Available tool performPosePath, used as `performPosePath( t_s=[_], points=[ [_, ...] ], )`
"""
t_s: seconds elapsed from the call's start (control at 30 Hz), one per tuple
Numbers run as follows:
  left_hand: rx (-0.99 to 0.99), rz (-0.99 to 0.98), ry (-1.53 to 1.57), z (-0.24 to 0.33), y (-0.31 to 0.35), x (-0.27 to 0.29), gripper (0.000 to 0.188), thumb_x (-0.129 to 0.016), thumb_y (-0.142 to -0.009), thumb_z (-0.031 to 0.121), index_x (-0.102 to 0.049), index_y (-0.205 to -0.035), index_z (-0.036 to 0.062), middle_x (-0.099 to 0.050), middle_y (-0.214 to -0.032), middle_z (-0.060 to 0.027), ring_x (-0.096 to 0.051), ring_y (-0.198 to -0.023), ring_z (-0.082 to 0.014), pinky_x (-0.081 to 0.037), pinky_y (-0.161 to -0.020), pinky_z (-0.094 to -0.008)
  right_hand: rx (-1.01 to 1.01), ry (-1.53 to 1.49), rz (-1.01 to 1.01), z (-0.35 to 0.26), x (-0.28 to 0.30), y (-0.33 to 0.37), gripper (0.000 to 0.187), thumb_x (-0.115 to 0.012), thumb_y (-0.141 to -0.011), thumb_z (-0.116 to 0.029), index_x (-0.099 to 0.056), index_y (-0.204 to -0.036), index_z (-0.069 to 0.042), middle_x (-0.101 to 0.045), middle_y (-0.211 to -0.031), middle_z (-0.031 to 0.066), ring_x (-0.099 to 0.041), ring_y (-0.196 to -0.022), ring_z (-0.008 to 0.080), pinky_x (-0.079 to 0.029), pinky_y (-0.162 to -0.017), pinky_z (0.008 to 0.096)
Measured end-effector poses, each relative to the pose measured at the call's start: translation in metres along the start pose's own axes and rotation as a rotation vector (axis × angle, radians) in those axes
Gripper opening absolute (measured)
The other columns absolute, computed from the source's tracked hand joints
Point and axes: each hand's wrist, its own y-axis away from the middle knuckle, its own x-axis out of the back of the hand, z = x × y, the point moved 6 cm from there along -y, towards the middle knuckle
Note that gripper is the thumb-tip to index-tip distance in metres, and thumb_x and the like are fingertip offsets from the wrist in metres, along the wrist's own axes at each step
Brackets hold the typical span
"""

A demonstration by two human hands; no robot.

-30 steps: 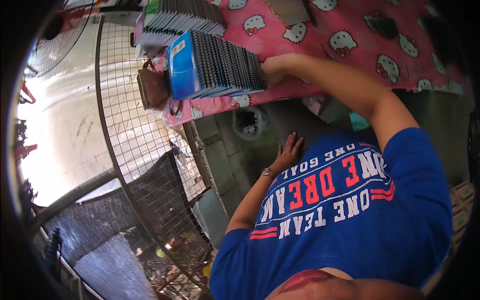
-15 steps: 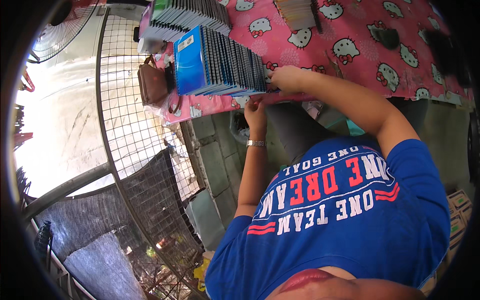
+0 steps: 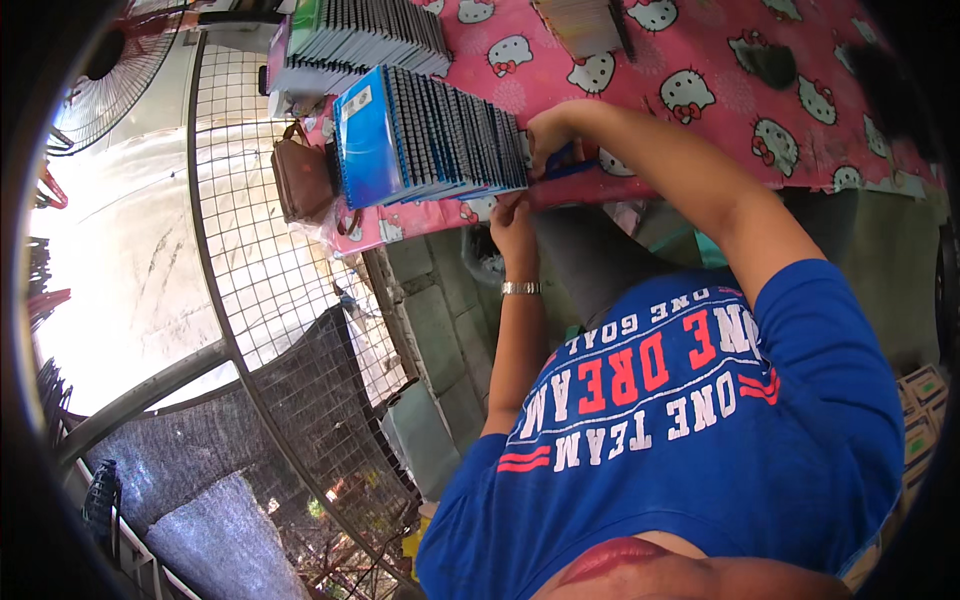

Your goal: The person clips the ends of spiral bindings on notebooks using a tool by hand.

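A row of blue spiral-bound notebooks (image 3: pixel 368 140) stands packed together along the table's near edge, black coils upward. My right hand (image 3: pixel 545 140) is at the row's right end, its fingers bent down and closed on a thin blue notebook (image 3: pixel 572 166) that shows only partly beneath the wrist. Just below that end, at the table edge, is my left hand (image 3: pixel 513 222), with a metal watch (image 3: pixel 520 288) on the wrist. Its thumb and fingers are pressed together; whatever they pinch is hidden.
Behind the blue row lies another stack of spiral notebooks (image 3: pixel 365 38). A brown bag (image 3: pixel 303 180) hangs by the table's left side, next to a wire mesh (image 3: pixel 235 200). More bound pads (image 3: pixel 580 28) lie farther back on the pink patterned tablecloth (image 3: pixel 690 95). A fan (image 3: pixel 120 60) stands far left.
My right hand has shifted slightly left and up, turning fingers down, and a blue notebook now shows under it. My left hand stays at the table edge. The whole view has shifted slightly.
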Motion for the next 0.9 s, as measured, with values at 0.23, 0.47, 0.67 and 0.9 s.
performPosePath(
  t_s=[0.23,0.47,0.67,0.9],
  points=[
    [0.362,0.165,0.991,0.021,0.009,0.019,0.067,-0.053,-0.095,0.049,-0.032,-0.142,0.0067,-0.035,-0.141,-0.0311,-0.043,-0.127,-0.0444,-0.035,-0.111,-0.0571,0.131,0.935,0.681,-0.019,-0.005,0.037,0.031,-0.069,-0.082,-0.025,-0.071,-0.109,-0.010,-0.062,-0.104,0.0097,-0.054,-0.109,0.0319,-0.041,-0.098,0.0434],
    [0.333,0.033,1.025,0.064,-0.009,0.019,0.080,-0.042,-0.089,0.069,-0.032,-0.142,0.0100,-0.028,-0.150,-0.0148,-0.032,-0.134,-0.0414,-0.030,-0.107,-0.0657,0.402,-0.844,0.832,-0.030,-0.055,0.006,0.059,-0.061,-0.094,-0.037,-0.048,-0.135,0.004,-0.053,-0.127,0.0234,-0.051,-0.121,0.0323,-0.041,-0.101,0.0385],
    [0.372,0.172,0.942,0.082,-0.046,0.011,0.072,-0.046,-0.088,0.060,-0.039,-0.140,0.0108,-0.037,-0.145,-0.0138,-0.033,-0.134,-0.0393,-0.030,-0.102,-0.0698,0.326,-0.817,0.759,-0.021,-0.019,-0.043,0.084,-0.055,-0.091,-0.057,-0.034,-0.147,0.002,-0.045,-0.136,0.0280,-0.046,-0.128,0.0362,-0.039,-0.106,0.0394],
    [0.237,0.036,0.920,0.097,-0.118,0.047,0.079,-0.044,-0.086,0.063,-0.037,-0.143,0.0099,-0.036,-0.148,-0.0165,-0.036,-0.134,-0.0414,-0.029,-0.100,-0.0755,0.211,-0.687,0.674,-0.074,0.012,-0.096,0.092,-0.055,-0.086,-0.066,-0.031,-0.151,-0.006,-0.030,-0.149,0.0283,-0.031,-0.140,0.0359,-0.031,-0.112,0.0417]
  ],
)
